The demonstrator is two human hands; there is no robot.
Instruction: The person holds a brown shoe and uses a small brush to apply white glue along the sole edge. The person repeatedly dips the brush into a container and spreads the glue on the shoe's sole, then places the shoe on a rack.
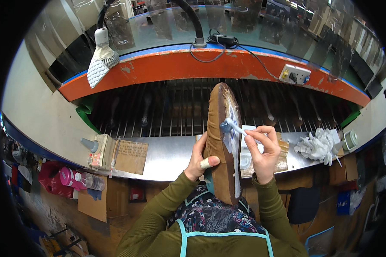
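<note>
My left hand (200, 159) is wrapped round a brown shoe upper (221, 171) that stands on end, toe upward, its underside turned to the right. A light tape is wound round that thumb. Between the thumb and fingers of my right hand (266, 152) is a small brush (237, 128) with a pale handle. Its bluish head touches the shoe's underside, where whitish and blue patches show. Behind my right hand, a white tray (245, 161) is partly hidden on the metal ledge (169, 156).
Beyond the ledge runs a rack of metal bars (176, 115) under an orange beam (158, 68). A lamp (104, 60) hangs at the left. Crumpled white tissue (316, 146) lies at the right, cardboard (131, 157) at the left. A socket box (294, 74) is on the beam.
</note>
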